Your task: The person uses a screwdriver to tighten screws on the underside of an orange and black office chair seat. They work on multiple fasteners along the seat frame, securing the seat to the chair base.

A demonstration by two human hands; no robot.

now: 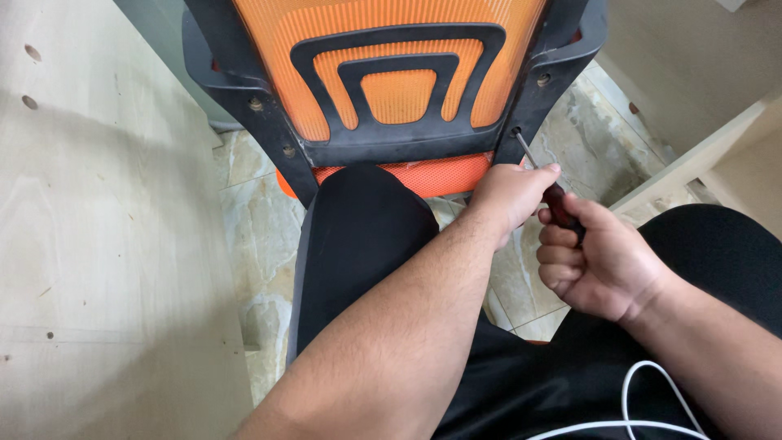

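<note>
Your right hand [599,265] is closed around the screwdriver [544,181] handle. Its tip sits in a hole of the black chair frame [533,98]. Your left hand [509,194] pinches the shaft just beside the handle.

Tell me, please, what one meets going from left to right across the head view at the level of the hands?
Pale plywood panel → marbled floor tile → black chair seat → left hand → right hand gripping the dark-handled screwdriver.
</note>
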